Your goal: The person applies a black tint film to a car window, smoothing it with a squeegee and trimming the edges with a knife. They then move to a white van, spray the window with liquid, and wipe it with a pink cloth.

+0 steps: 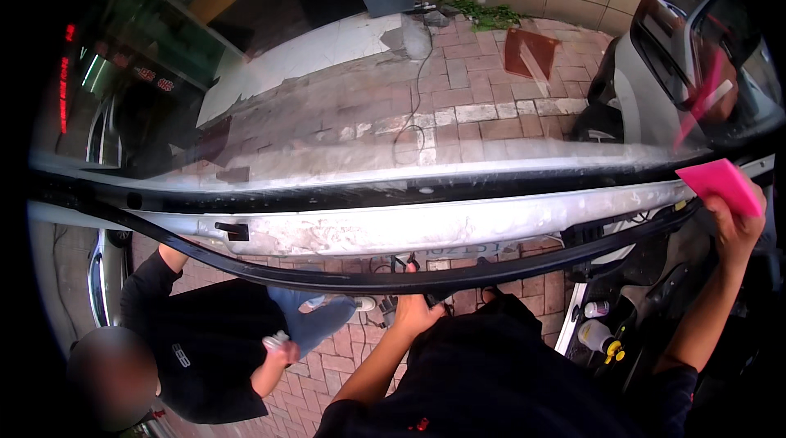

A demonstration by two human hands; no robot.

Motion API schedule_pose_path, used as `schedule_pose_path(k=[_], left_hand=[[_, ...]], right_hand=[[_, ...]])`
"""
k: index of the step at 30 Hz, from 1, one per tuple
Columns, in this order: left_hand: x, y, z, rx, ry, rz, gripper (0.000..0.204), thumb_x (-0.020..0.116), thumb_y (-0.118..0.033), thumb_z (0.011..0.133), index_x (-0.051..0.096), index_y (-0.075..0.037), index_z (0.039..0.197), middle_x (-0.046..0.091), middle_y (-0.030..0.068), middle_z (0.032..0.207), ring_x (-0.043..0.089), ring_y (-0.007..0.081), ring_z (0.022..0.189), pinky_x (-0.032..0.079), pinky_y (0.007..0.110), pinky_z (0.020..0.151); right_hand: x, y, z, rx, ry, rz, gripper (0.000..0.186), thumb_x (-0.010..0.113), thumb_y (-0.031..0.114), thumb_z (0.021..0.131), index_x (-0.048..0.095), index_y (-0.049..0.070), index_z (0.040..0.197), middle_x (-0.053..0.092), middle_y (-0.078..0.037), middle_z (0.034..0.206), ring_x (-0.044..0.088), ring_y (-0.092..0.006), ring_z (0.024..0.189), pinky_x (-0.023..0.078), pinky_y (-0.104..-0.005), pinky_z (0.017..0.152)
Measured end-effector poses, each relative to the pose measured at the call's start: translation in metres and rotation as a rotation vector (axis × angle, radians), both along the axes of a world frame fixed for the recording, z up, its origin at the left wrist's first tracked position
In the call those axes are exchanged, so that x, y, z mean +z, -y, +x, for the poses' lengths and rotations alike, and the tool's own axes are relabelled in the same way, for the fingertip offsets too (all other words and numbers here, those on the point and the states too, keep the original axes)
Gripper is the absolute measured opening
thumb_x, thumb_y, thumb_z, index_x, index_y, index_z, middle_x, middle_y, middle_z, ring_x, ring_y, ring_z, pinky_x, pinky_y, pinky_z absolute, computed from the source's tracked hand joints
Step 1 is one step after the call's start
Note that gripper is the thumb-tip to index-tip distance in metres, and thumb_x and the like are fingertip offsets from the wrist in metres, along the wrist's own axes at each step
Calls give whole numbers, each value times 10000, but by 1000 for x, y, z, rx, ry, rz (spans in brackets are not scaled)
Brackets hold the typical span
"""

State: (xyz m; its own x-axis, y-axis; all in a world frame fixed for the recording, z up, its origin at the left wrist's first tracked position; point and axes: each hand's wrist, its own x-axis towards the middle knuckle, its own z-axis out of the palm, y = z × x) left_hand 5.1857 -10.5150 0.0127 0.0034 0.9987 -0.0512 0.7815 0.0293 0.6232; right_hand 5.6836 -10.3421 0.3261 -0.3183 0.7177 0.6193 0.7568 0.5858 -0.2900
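My right hand (731, 229) is raised at the far right and grips a flat pink scraper card (722, 184) against the car window glass (368, 110). My left hand (415, 313) sits low in the middle, fingers closed on a long black rubber seal strip (327, 281) that hangs in a curve below the door's white upper edge (409, 227). The glass is streaked and reflects the scene, including the pink card.
A co-worker in a black shirt (205, 344) crouches at the lower left, one hand on a small white object (278, 340). Two bottles (600, 330) stand in the door pocket at the lower right. Brick paving, a red mat (530, 51) and a cable (419, 69) show through the glass.
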Motion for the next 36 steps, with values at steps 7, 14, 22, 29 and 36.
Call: schedule_pose_path(k=[7, 14, 22, 29, 36], left_hand=[[-23, -7, -3, -89, 49, -165, 559, 757, -268, 748, 611, -30, 1233, 523, 300, 1355, 389, 509, 1383, 322, 552, 1171], [3, -16, 6, 23, 126, -213, 982, 754, -264, 744, 248, 27, 1533, 381, 355, 1510, 475, 546, 1293, 452, 519, 1068], [19, -21, -21, -187, 215, -93, 1169, 773, -205, 752, 10, -78, 1627, 159, 302, 1646, 554, 537, 1186, 517, 514, 955], [15, -18, -55, -382, 267, -75, 1172, 792, -214, 780, -7, -67, 1624, 146, 276, 1659, 511, 492, 1299, 482, 477, 1064], [19, -7, -77, -513, 299, -34, 1149, 796, -102, 780, 23, -64, 1628, 100, 267, 1677, 532, 436, 1304, 504, 461, 1033]], right_hand=[[-20, -24, -47, 122, 154, 68, 218, 834, 75, 762, 650, -14, 837, 600, -108, 692, 602, -275, 594, 430, -338, 547], [-35, -26, -144, 103, 59, 184, 264, 852, 102, 750, 595, 43, 733, 596, -83, 650, 574, -289, 534, 429, -379, 524], [-23, -13, -280, 72, -75, 182, 253, 848, 122, 780, 615, 38, 728, 571, -107, 623, 573, -303, 528, 426, -385, 505], [2, -8, -437, 163, -265, 284, 247, 815, 200, 830, 632, 46, 770, 626, -117, 642, 628, -325, 548, 465, -405, 489], [28, -1, -538, 137, -232, 325, 280, 774, 302, 862, 660, 52, 812, 676, -136, 681, 674, -348, 604, 507, -440, 535]])
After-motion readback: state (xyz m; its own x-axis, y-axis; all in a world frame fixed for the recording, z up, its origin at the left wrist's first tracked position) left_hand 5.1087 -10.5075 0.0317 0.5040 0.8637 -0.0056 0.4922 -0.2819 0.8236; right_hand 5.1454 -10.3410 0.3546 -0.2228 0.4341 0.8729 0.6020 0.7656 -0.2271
